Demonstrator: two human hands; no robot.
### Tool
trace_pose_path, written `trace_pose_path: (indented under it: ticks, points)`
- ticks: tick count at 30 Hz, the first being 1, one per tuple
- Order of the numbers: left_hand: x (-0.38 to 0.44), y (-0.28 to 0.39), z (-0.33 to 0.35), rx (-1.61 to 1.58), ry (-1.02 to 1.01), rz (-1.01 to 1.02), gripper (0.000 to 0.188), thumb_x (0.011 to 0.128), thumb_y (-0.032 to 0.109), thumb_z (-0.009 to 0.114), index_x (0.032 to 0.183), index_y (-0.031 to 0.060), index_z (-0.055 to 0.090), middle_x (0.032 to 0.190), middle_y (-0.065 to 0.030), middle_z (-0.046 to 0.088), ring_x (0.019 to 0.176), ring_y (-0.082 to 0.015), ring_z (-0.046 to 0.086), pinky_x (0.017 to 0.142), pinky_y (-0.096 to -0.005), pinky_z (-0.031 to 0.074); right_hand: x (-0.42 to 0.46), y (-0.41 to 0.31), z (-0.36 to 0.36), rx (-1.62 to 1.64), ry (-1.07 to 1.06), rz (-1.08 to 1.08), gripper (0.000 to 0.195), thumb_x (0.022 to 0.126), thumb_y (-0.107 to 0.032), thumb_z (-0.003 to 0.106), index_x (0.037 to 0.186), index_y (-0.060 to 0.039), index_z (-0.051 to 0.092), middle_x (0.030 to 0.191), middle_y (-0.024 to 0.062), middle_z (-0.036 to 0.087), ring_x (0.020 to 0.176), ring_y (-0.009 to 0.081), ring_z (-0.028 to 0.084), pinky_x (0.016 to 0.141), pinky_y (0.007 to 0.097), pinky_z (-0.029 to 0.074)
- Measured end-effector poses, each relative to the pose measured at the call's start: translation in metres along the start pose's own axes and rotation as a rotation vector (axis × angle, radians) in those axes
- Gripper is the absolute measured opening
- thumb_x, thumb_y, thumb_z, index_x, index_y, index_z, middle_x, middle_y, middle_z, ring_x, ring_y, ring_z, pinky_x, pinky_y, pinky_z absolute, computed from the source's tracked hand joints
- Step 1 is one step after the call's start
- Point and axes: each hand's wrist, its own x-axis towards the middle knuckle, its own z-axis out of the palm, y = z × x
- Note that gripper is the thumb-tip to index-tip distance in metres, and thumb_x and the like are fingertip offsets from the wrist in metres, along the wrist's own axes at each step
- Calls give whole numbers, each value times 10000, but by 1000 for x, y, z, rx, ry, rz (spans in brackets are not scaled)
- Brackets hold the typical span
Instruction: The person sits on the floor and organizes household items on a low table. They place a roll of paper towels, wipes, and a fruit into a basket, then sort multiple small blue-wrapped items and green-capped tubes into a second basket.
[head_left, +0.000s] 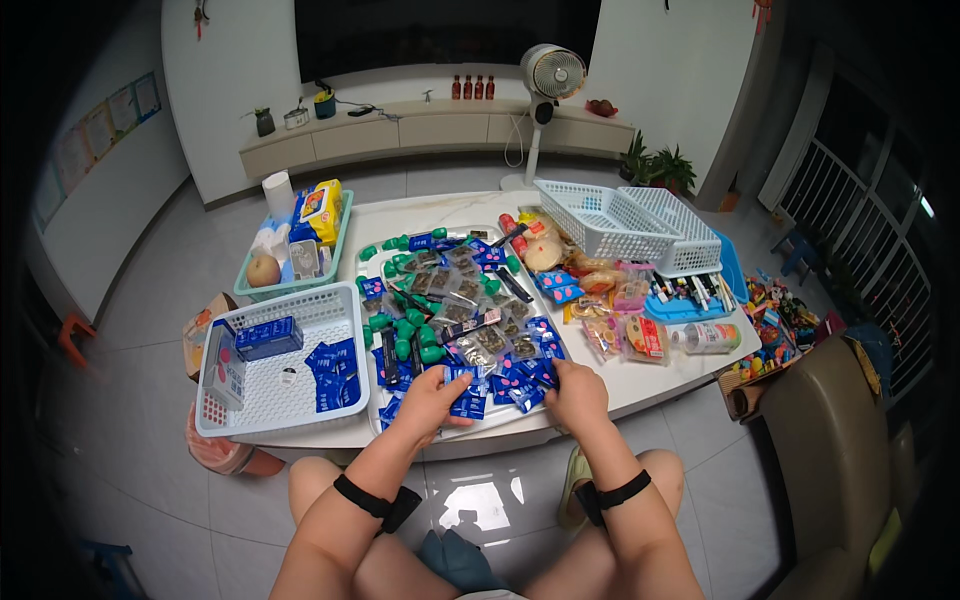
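Observation:
My left hand (429, 405) holds a few blue foil sachets (466, 381) between thumb and fingers, over the front of a white tray (489, 429). At the tray's front right, the fingertips of my right hand (579, 394) touch the blue sachets (517, 381) lying there; whether they grip one is hidden. Heaped on the tray are clear packets with dark contents (454, 312), small green capsule-shaped containers (405, 330) and black stick packs (514, 285). To the left stands a white plastic basket (361, 360) containing a blue box (268, 337), a white-and-blue box (225, 367) and several blue sachets (336, 375).
A green basket (349, 225) with wipes and a round fruit stands at the back left. Right of the tray lie packaged snacks (600, 281), a bottle (705, 337), pens on a blue lid (690, 292) and pale blue baskets (611, 217). A leather sofa (825, 435) stands right.

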Motion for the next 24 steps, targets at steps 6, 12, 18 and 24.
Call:
trace_pose_path:
  ticks: [6, 12, 18, 24]
  points:
    - [-2, 1, -2, 31, 12, 16, 210, 961, 194, 618, 1055, 11, 580, 929, -46, 606, 755, -132, 636, 567, -320, 615, -6, -4, -8, -57, 71, 26, 314, 803, -126, 639, 1108, -105, 707, 948, 114, 709, 850, 312, 673, 753, 436, 533]
    - [-1, 1, 1, -28, -13, 12, 238, 958, 187, 621, 1099, 2, 575, 933, -49, 609, 793, -144, 640, 586, -310, 616, -13, 20, -21, 395, 173, 113, 297, 851, -131, 664, 1134, -45, 688, 867, 108, 719, 739, 257, 689, 673, 353, 540]
    - [-7, 3, 6, 3, -75, 38, 265, 937, 170, 651, 1107, -19, 577, 935, -41, 612, 798, -118, 633, 589, -291, 613, -19, 8, -30, 1352, -162, 336, 369, 901, -118, 689, 1234, 15, 603, 832, -1, 660, 716, 77, 628, 663, 212, 528]
    - [-14, 10, -7, 42, -104, 113, 202, 946, 164, 641, 1038, -15, 626, 893, -51, 672, 733, -112, 670, 573, -248, 599, -16, -23, -20, 1388, -305, 345, 370, 911, -161, 687, 1248, -32, 603, 878, -10, 676, 720, 68, 630, 646, 209, 518]
